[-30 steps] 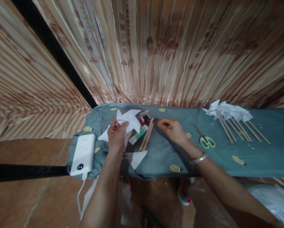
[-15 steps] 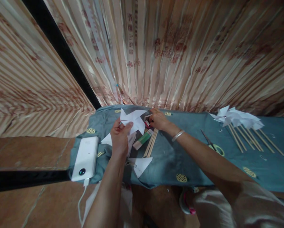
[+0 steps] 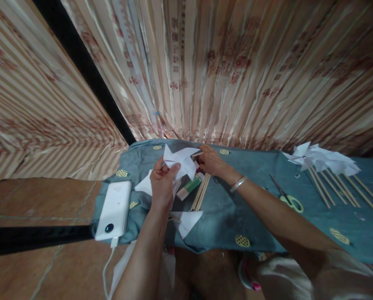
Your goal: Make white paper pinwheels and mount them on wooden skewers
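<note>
Clock centred on the held paper pinwheel [image 3: 182, 160], 12 away from the wearer: left hand [image 3: 162, 183] at 8 pinches it, thumb on top, fingers behind, held over the left part of the cloth-covered counter [image 3: 224, 227]. Right hand [image 3: 213, 161] at 3, fingers curled down at a small red box [image 3: 197, 168]; tips hidden, cannot tell if they pinch anything. Step in hand reads as a reach at that box with the pinwheel held steady beside it; the move from here seems to call for a fine fingertip grip and a lift that misses the paper. In the way: one vane points at 3, right by the right hand's fingers, and could get creased. Green-and-white pack [image 3: 189, 188] at 5, wooden sticks [image 3: 200, 193] just beside it, also 5, close under the right hand; could get knocked. Paper triangle [image 3: 188, 223] at 6, more white paper [image 3: 145, 184] at 8 beside the left hand. Power bank [image 3: 114, 208] at 8, farther out, cable [image 3: 107, 266] hanging off the edge. Scissors [image 3: 286, 198] near 4, beyond the right forearm, tips towards 11. Pinwheels on sticks [image 3: 325, 160] well apart at 3. Curtain [image 3: 217, 83] at 12.
</note>
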A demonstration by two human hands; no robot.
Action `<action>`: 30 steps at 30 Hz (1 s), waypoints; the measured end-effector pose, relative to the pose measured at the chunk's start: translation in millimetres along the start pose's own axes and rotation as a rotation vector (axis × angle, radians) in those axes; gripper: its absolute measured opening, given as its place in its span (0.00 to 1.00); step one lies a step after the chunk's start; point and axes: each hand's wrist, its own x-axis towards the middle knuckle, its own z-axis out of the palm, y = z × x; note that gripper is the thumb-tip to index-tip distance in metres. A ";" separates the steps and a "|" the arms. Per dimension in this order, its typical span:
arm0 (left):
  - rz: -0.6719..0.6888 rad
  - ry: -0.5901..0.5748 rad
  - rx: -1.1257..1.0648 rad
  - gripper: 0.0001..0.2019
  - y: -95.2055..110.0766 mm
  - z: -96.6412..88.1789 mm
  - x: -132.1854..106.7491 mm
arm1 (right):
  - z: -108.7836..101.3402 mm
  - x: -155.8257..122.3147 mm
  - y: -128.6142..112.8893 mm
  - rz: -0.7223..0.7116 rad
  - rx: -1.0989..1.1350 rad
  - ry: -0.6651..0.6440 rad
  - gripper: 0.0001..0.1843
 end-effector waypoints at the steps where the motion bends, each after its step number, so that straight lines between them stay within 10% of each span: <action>1: -0.002 -0.005 0.000 0.19 -0.2 0.1 0.0 | 0.2 0.1 0.1 0.005 -0.006 -0.005 0.08; 14: -0.024 -0.013 0.009 0.18 -0.3 2.7 -1.5 | 5.8 -5.8 -3.6 0.010 -0.046 0.028 0.14; 30: -0.005 -0.035 0.009 0.17 -3.0 1.1 -1.5 | 30.4 -33.1 -4.4 0.058 0.125 0.368 0.14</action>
